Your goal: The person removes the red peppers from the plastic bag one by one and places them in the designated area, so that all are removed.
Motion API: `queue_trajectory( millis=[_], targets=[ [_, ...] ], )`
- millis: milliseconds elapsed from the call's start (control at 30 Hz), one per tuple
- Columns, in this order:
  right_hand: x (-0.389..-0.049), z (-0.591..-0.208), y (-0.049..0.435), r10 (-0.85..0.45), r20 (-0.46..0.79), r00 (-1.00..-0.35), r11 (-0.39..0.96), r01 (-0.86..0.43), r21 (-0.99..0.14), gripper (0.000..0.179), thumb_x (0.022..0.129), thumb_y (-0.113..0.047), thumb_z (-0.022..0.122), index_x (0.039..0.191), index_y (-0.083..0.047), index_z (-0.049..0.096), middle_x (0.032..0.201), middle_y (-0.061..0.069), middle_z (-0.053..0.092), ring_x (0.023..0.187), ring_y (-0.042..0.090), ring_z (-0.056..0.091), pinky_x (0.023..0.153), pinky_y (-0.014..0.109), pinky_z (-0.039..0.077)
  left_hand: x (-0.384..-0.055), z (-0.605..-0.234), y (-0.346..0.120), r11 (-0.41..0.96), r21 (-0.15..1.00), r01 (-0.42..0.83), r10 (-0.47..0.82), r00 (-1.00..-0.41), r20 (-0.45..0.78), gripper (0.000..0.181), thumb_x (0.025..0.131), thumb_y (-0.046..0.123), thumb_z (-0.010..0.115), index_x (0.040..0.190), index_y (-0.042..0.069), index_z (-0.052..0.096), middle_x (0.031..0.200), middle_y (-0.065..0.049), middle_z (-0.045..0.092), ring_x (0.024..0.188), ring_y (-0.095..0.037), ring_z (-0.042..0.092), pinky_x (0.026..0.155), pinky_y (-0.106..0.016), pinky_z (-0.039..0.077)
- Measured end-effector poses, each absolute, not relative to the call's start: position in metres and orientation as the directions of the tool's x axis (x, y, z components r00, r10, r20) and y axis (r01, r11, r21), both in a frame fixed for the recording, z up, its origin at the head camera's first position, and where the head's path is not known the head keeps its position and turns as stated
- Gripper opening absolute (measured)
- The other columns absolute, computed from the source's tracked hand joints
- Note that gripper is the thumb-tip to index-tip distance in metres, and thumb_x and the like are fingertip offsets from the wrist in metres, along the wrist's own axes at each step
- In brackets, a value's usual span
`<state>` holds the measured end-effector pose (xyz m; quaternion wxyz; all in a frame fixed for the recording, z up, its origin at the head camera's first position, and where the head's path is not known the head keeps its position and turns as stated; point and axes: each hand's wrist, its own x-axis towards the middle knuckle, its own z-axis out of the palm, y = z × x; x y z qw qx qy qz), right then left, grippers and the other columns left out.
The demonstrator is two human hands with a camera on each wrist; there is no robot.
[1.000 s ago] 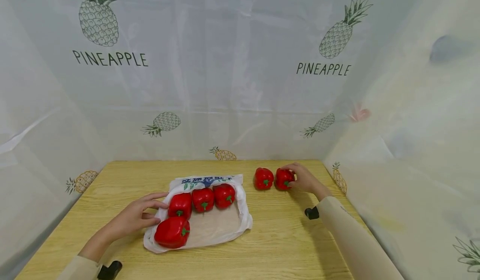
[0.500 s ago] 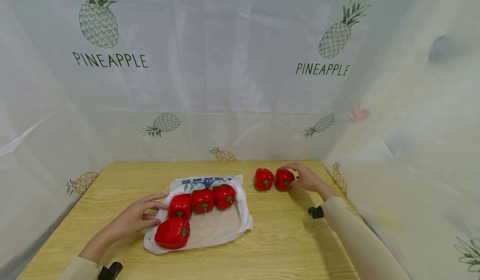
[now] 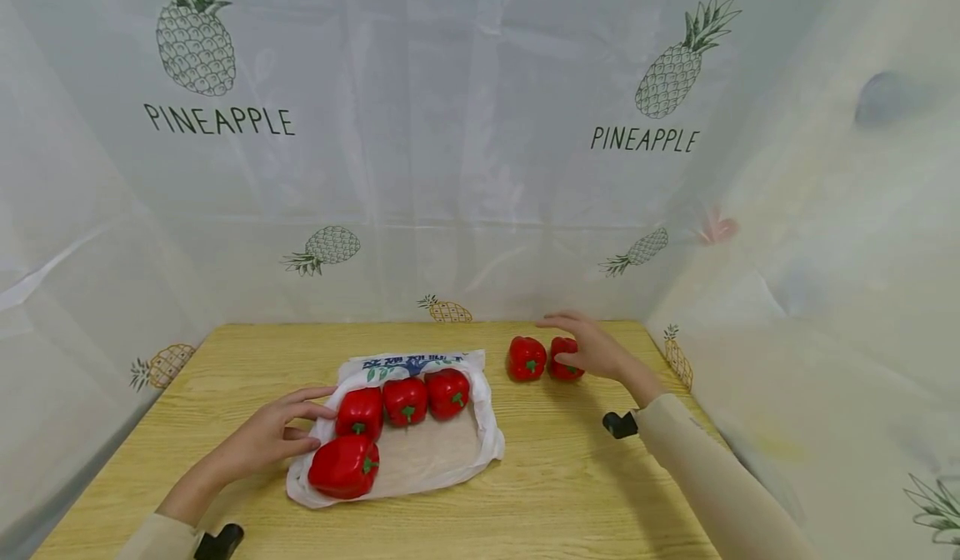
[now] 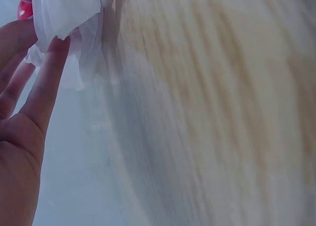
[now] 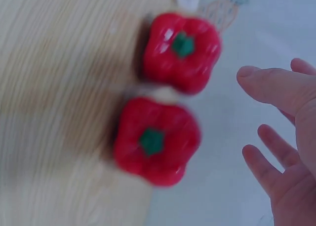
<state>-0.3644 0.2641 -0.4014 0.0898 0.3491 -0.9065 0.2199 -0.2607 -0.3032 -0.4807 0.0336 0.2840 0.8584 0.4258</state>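
Observation:
My left hand rests with loosely extended fingers at the left rim of a basin lined with a white plastic bag. In the left wrist view, the fingers of this hand touch the crinkled white liner. Several red bell peppers lie inside, one of them tipped on its side at the near left corner. Over on the right, two more red bell peppers stand side by side, the left one and the right one. Spread and holding nothing, my right hand hovers above the right pepper, partly hiding it.
A pale wooden table carries everything. Behind it hangs a translucent curtain printed with pineapples, which also closes in both sides. Small black devices sit at both wrists.
My right hand has let go of the right bell pepper and moved up and leftward over it, fingers spreading. Both peppers there stay put. My left hand has kept its place at the rim.

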Motion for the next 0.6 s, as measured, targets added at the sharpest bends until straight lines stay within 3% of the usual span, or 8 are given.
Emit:
queue_trajectory(
  millis=[400,600],
  targets=[
    [-0.340,-0.379,0.195,-0.687,0.286,-0.668,0.564,-0.738,-0.370,0.065,0.093,-0.004,0.082,0.152,-0.017,0.058,0.163,0.010,0.046,0.149,0.034,0.043,0.112,0.050,0.053,-0.260,-0.480,-0.304,0.465,0.751,0.469,0.524,-0.829,0.194,0.039,0.090,0.009,0.084,0.128,0.015,0.074,0.160,-0.026,0.045,0.133,-0.046,0.053,0.086,-0.031,0.064],
    [-0.323,-0.376,0.160,-0.774,0.306,-0.554,0.450,-0.822,-0.349,0.068,0.091,-0.003,0.083,0.152,-0.017,0.057,0.164,0.009,0.043,0.149,0.030,0.042,0.105,0.044,0.058,-0.259,-0.479,-0.304,0.461,0.760,0.458,0.522,-0.832,0.185,0.039,0.091,0.009,0.084,0.128,0.015,0.074,0.161,-0.026,0.043,0.132,-0.044,0.055,0.086,-0.031,0.064]
  ],
)
